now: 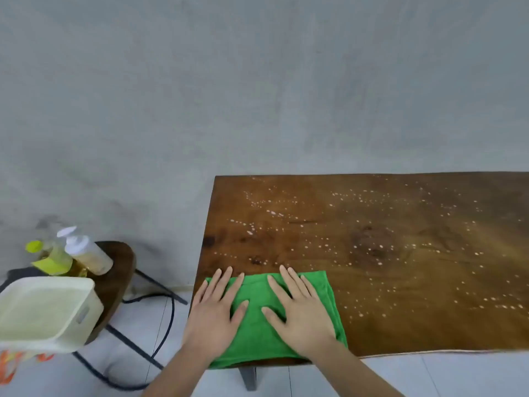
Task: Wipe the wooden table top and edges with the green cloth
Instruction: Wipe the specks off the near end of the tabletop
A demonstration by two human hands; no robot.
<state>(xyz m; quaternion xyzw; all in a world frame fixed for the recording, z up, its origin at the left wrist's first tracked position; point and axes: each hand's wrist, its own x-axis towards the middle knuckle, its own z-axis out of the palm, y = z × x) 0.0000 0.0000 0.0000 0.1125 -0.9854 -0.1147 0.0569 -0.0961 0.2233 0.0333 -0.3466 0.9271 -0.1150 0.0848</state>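
Observation:
A dark wooden table top fills the right half of the view, speckled with many small white droplets. A folded green cloth lies flat on its near left corner. My left hand presses palm-down on the cloth's left part, fingers spread, near the table's left edge. My right hand presses palm-down on the cloth's right part, fingers spread. Neither hand grips the cloth; both lie flat on it.
A small round wooden stool on black metal legs stands to the left, carrying spray and pump bottles and a cream plastic bin. A black cable loops on the tiled floor. A grey wall rises behind.

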